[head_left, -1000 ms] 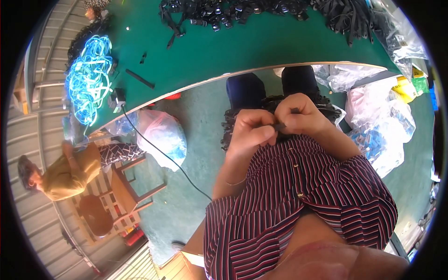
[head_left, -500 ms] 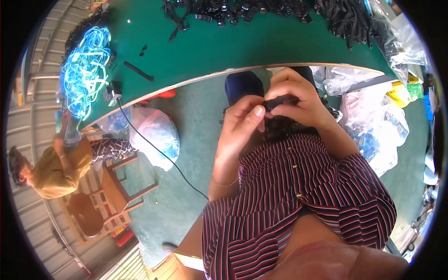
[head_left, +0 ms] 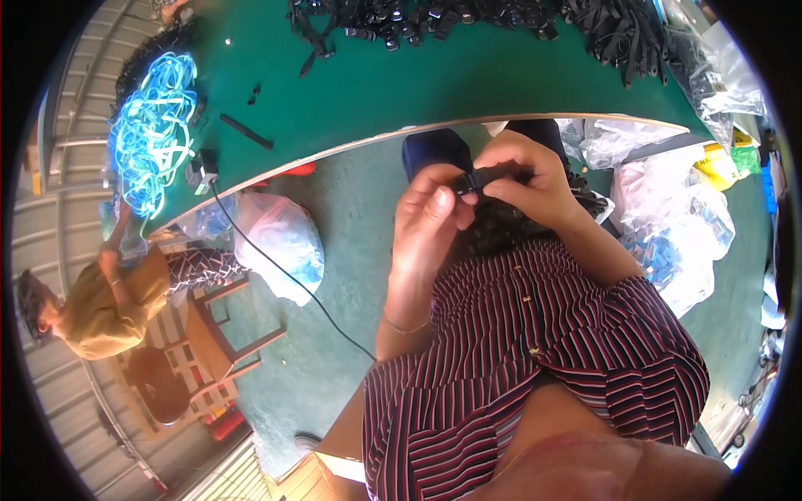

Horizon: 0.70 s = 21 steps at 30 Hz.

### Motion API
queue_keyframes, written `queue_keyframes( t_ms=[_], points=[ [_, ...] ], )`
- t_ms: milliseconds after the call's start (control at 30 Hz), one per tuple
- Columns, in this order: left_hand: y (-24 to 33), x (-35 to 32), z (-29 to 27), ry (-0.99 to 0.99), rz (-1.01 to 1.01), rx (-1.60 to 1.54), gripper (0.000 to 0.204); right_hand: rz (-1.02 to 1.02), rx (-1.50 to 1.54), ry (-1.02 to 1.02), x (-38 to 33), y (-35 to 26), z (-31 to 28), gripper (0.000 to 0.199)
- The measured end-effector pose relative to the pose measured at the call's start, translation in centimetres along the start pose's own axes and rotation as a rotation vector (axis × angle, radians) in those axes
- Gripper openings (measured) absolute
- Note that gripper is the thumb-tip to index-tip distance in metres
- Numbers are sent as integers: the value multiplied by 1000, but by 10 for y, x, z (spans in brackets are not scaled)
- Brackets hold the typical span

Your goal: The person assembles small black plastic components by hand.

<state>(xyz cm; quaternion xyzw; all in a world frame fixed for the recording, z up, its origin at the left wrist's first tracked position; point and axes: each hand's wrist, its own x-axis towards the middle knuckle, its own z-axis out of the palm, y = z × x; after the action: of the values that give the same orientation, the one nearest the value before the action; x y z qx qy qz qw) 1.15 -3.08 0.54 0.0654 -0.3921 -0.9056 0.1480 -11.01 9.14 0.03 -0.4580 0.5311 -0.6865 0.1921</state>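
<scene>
Above my lap, just off the table's near edge, both hands work on one small black item. My left hand point(head_left: 423, 213) pinches a black plastic buckle point(head_left: 468, 183) between thumb and fingertips. A short black strap point(head_left: 504, 173) runs from the buckle into my right hand point(head_left: 535, 174), whose thumb and fingers are closed on it. Part of the strap is hidden behind the right fingers. Below the hands, a heap of dark pieces point(head_left: 493, 232) lies on my lap, too shaded to make out.
On the green table point(head_left: 359, 92) are black buckles point(head_left: 434, 23), a pile of black straps point(head_left: 618, 42) and a blue cord tangle point(head_left: 154, 134). A black cable point(head_left: 284, 269) hangs from the edge. Plastic bags point(head_left: 668, 225) stand at right. A co-worker point(head_left: 117, 301) sits at left.
My hands have drawn slightly apart, the left moving a little left and down. More of the buckle and strap now shows between them. The co-worker's arm has shifted slightly.
</scene>
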Motion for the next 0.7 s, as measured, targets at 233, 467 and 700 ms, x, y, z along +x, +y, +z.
queue_keyframes(
  t_ms=[233,467,700],
  points=[
    [-12,9,0,215,84,-363,20,69,-220,-45,5,-12,2,25],
    [4,9,23,148,200,597,14,-24,-488,-56,9,-5,-1,25],
    [1,11,10,139,234,530,10,308,4,-198,4,-7,-11,16]
  ],
)
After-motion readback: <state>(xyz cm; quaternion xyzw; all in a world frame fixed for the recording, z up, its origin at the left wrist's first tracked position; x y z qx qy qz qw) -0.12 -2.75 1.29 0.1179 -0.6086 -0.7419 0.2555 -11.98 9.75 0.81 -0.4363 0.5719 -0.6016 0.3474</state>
